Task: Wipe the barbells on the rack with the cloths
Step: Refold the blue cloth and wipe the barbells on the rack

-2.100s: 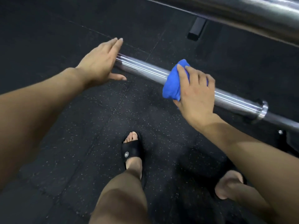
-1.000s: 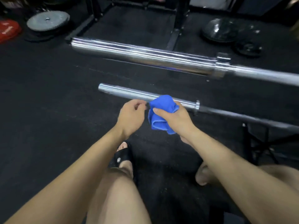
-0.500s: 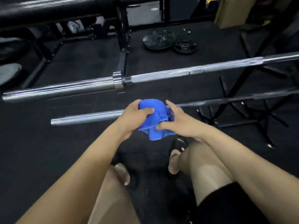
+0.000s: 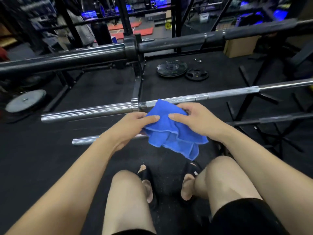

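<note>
Three barbells cross my view, and I read them from the left. Far left on the black floor lies a grey weight plate, flat and well apart from everything else. Above it runs the dark top barbell, its thick sleeve reaching to a collar near the middle of the frame. Below that sits the chrome middle barbell, whose bright sleeve ends at the left and whose thinner shaft climbs toward the right edge. Lower still I see the short end of the lowest barbell, mostly hidden behind my forearm.

My left hand pinches the blue cloth between thumb and curled fingers at its left upper edge. The cloth hangs bunched in loose folds between both hands (its top edge overlaps the middle barbell's shaft just right of the collar, though I cannot tell whether it touches the metal). My right hand grips the cloth's right upper edge, thumb on top and fingers curled behind.

Farther right and back, two black plates lie flat on the floor, touching each other. At the right, black legs of the rack slant down beneath the bars.
</note>
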